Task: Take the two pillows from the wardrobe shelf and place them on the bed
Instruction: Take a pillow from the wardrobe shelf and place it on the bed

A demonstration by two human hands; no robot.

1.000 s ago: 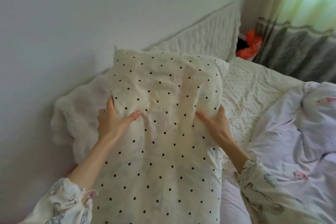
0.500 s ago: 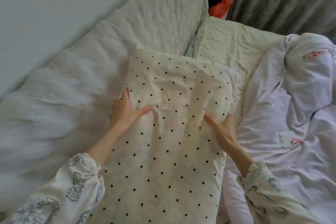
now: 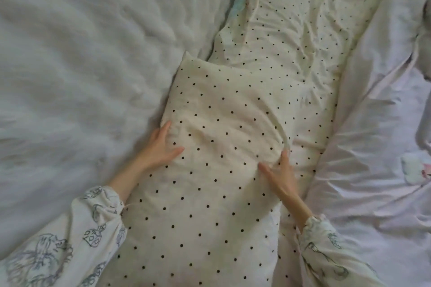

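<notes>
**Pillow going down on bed**

Cream black-dotted fabric pillow [image 3: 224, 147] lies on the dotted cream bed sheet [image 3: 303, 37]. Left hand [image 3: 161, 147] and right hand [image 3: 279, 175] clasp its sides, fingers curled in. Setting-down step, likely; next, let go. Fluffy white blanket [image 3: 70, 65] left, lilac duvet [image 3: 373, 147] right. Second pillow unseen.

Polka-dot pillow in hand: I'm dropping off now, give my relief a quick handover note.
Left hand: gripping the left edge of the polka-dot pillow.
Right hand: gripping its right edge.
The pillow is low over the bed, its far end against a second dotted pillow lying between the white quilt and the pale duvet.
Done: one pillow seemingly placed.
Left: set this one down and let go.
</notes>
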